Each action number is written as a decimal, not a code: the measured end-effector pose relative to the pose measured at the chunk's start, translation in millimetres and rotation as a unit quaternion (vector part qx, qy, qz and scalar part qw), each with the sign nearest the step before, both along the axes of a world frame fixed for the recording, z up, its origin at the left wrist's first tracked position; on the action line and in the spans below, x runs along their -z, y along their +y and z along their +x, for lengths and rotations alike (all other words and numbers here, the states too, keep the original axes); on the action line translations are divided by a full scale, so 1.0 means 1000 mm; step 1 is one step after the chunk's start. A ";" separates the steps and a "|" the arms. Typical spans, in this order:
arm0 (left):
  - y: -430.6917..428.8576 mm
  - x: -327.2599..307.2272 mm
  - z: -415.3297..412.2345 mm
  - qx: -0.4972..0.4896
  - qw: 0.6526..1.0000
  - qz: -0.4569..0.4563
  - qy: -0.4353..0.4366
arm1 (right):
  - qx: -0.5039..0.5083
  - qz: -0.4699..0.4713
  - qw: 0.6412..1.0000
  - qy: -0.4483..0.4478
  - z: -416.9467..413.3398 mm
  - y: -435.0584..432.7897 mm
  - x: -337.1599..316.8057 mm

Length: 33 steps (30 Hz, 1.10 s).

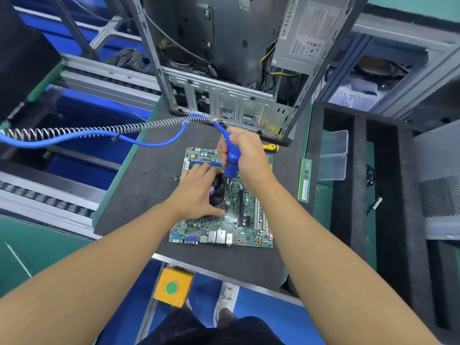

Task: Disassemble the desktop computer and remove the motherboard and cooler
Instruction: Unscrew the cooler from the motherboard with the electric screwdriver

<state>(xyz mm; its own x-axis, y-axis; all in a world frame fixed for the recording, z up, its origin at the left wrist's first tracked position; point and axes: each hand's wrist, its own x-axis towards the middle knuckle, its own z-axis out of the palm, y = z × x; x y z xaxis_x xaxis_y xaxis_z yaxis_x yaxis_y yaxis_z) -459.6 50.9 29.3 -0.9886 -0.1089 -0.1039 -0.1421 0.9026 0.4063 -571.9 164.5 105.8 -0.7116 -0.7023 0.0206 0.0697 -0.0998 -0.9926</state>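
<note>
Nearest to the person, at the table edge, sits a yellow box with a green button (pixel 173 287). Just beyond it the motherboard (pixel 239 232) lies flat on the dark mat (pixel 139 195), already out of the case, with its port row turned toward the person.

The cooler (pixel 219 192) is still mounted on the board, left of the middle. The left hand (pixel 196 192) lies over it with nearly straight fingers and the thumb along its near edge. It seems to press and steady the cooler, not clasp it.

The right hand (pixel 249 158) is closed in a full fist around a blue power screwdriver (pixel 233 158). The tool's long axis is almost vertical, and its tip points down just beside the far right corner of the cooler; the tip itself is hidden. I judge that a cooler screw is being worked there. The other corners lie to the left under the left hand, so that hand probably has to give way.

A memory module (pixel 305 180) lies apart to the right. A yellow-handled screwdriver (pixel 270 147) is behind the right hand. Farthest away stands the upright computer case (pixel 224 100).
</note>
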 end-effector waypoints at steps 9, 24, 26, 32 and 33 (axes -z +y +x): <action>0.001 0.001 0.000 0.002 1.000 -0.003 0.006 | -0.011 0.009 1.000 0.015 0.000 0.000 0.002; 0.006 0.002 0.005 -0.011 1.000 0.010 0.008 | -0.026 0.014 0.999 0.023 0.006 0.004 0.000; 0.006 0.002 0.005 -0.014 1.000 0.013 0.007 | -0.022 0.009 1.000 0.017 0.006 0.005 0.000; 0.007 0.003 0.005 -0.023 1.000 0.017 0.006 | -0.015 -0.001 1.000 0.010 0.004 0.006 0.000; 0.008 0.003 0.006 -0.022 1.000 0.015 0.005 | -0.016 -0.002 1.000 0.009 0.004 0.006 0.001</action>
